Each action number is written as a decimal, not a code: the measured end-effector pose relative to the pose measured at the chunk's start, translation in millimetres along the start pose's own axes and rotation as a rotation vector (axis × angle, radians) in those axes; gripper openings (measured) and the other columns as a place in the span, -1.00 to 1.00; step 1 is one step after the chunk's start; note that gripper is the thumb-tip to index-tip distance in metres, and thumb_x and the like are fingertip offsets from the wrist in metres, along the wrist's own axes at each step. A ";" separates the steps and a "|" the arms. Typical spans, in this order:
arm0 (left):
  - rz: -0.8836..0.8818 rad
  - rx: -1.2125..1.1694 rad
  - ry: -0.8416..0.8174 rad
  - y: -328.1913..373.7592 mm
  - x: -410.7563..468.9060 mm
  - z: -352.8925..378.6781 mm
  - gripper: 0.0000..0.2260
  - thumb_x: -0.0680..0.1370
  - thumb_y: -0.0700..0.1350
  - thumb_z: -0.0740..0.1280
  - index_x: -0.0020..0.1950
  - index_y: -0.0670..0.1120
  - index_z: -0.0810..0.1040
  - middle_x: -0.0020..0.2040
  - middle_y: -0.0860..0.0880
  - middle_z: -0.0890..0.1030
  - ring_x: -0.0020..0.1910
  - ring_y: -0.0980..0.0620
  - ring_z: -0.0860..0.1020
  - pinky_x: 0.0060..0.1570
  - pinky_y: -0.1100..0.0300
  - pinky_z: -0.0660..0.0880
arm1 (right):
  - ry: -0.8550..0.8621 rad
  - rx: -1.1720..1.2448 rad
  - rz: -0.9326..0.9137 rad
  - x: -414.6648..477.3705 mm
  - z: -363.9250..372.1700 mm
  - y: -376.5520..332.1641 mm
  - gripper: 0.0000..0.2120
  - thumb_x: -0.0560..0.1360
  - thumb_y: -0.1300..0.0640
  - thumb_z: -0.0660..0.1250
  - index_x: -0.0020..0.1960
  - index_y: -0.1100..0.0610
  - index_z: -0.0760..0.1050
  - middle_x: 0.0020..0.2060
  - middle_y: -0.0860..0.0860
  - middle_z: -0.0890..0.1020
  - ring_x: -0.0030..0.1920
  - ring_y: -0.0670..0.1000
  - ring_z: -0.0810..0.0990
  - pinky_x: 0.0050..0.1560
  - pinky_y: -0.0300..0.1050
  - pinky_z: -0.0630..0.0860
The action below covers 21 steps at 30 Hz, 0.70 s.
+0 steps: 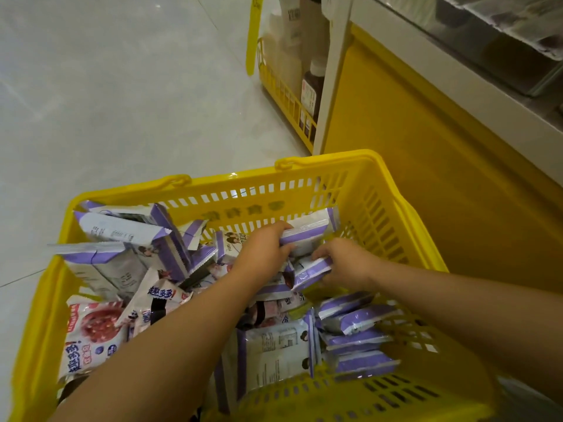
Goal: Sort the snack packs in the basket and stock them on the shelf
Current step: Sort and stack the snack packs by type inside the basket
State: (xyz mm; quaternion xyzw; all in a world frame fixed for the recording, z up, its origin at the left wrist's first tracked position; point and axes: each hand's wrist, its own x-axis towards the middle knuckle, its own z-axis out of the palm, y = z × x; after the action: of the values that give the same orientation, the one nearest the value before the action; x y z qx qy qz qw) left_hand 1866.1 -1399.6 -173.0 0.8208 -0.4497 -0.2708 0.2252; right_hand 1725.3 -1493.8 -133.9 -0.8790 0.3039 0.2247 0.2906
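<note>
Both hands are reaching into the yellow basket (382, 208), which is sitting on the floor.

Left hand (262, 248): fingers are curling over the near edge of a white-and-purple snack pack (310, 228) and gripping it. That pack is leaning up just beyond the fingertips, close to the basket's far wall.

Right hand (347, 263): fingers are closing round a second purple pack (315, 269), which is lying just left of the hand, between the two hands. This one is possibly lifting clear of the pile, but overlapping packs are making that hard to read.

Behind the right wrist, toward the person, a row of purple packs (361, 336) is standing on edge near the basket's right wall. Left of the left forearm, loose packs are lying heaped, and a red-printed pack (91, 330) is lying flat near the elbow.

Right of the right hand, the yellow shelf base (426, 184) is standing close beside the basket. Ahead of both hands, bottles (311, 86) are sitting in a yellow rack.
</note>
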 end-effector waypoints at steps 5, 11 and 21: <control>0.016 -0.001 -0.016 10.7 -6.4 3.9 -0.70 0.57 -0.13 0.33 0.31 -0.02 0.49 0.10 -0.05 0.63 -0.05 -0.02 0.58 -0.13 0.17 0.48 | 0.112 -0.662 -0.101 -18.4 -19.7 -8.7 -0.86 0.54 0.08 0.29 0.09 0.02 0.52 0.03 0.04 0.61 0.04 0.09 0.59 -0.08 -0.07 0.43; 0.092 0.044 -0.255 32.4 -15.9 23.3 -0.75 0.58 -0.11 0.32 0.25 -0.06 0.52 0.09 -0.11 0.61 0.03 -0.12 0.56 -0.09 0.12 0.45 | -0.083 -0.873 -0.108 -27.4 -34.6 -3.4 -0.83 0.51 0.02 0.32 0.08 0.02 0.50 0.13 0.05 0.59 0.18 0.10 0.51 0.20 -0.02 0.32; 0.008 0.008 -0.411 17.0 9.1 -14.4 -0.61 0.56 -0.25 0.31 0.37 0.02 0.49 0.35 0.02 0.51 0.20 0.04 0.54 0.08 0.21 0.48 | -0.174 -0.695 -0.124 -22.6 -14.9 17.4 -0.63 0.55 -0.01 0.25 0.31 0.08 0.35 0.16 0.09 0.53 0.11 0.15 0.54 -0.15 -0.06 0.40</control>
State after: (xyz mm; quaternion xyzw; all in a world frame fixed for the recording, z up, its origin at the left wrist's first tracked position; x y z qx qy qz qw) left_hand 1869.0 -1414.0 -154.0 0.7475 -0.4904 -0.4299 0.1265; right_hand 1700.8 -1505.6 -116.6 -0.9197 0.1295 0.3705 0.0123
